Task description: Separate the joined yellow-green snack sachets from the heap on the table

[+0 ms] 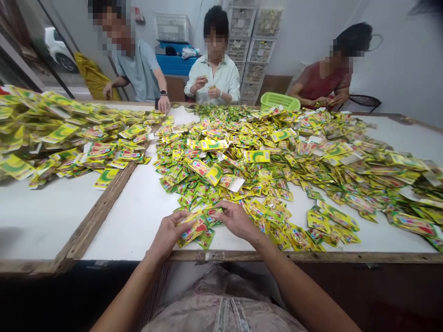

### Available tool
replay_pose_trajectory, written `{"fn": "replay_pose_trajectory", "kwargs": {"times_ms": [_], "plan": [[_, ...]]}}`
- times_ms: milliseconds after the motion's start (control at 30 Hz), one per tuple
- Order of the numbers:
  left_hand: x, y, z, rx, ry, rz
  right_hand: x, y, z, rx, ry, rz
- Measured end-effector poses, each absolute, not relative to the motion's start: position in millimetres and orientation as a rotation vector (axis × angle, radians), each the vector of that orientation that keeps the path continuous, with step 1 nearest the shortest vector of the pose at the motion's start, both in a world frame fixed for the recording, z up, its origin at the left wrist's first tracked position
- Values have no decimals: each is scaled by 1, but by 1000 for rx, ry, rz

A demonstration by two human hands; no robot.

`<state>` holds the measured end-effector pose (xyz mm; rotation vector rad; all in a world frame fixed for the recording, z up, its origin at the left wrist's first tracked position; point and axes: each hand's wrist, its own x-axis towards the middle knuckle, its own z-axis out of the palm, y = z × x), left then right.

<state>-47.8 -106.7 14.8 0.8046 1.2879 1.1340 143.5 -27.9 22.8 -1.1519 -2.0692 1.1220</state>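
Near the table's front edge, my left hand (pixel 173 230) is closed on a small yellow carton (pixel 194 229) with red and green print. My right hand (pixel 237 220) pinches a green sachet (pixel 212 213) against the carton's right end; whether the sachet is partly inside cannot be made out. Another green sachet (pixel 205 239) lies on the table just below them. Beyond my hands spreads a large heap of sachets (pixel 187 177), green on the left and yellower to the right. Several flat yellow cartons (pixel 256 156) lie on top of it.
A wooden strip (pixel 104 207) divides the white table (pixel 121 221); a carton pile (pixel 62 133) covers the left section. Across the table are three people, one holding small packets. A green basket (pixel 280 101) stands at the far edge. Stacked crates (pixel 263 50) line the wall.
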Motion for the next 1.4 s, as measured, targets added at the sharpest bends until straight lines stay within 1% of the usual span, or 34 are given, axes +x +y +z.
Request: {"fn": "replay_pose_trajectory", "kwargs": {"times_ms": [133,267,367,467,600,733,800,933,1100,1167,1233,1267,1400], "plan": [[-43,-108,15,836,1230,1112,142,-27,27,-1137,-2157,1150],[-40,-107,12,728,1196,1141,139,-32,27,-1116,-1888,1259],[-35,-107,11,660,1168,1179,138,-40,25,-1178,-1748,1168],[-31,-107,12,588,1158,1240,140,-48,24,-1230,-1850,1047],[-28,-107,14,564,1154,1259,143,-51,28,-1236,-1933,1097],[-28,-106,13,587,1139,1276,143,-49,27,-1274,-1873,1042],[-31,-106,14,577,1145,1293,144,-49,23,-1242,-1850,1109],[-35,-108,16,570,1094,1221,147,-50,17,-1219,-1752,1372],[-32,-104,21,553,1110,1194,140,-58,21,-1246,-1716,1370],[-29,-102,23,579,1144,1220,140,-62,19,-1186,-1725,1497],[-27,-101,25,611,1167,1247,142,-63,12,-1153,-1574,1658],[-25,-100,25,619,1175,1264,142,-62,8,-1148,-1495,1686],[-20,-101,21,638,1178,1291,137,-54,4,-1075,-1635,1761]]}}
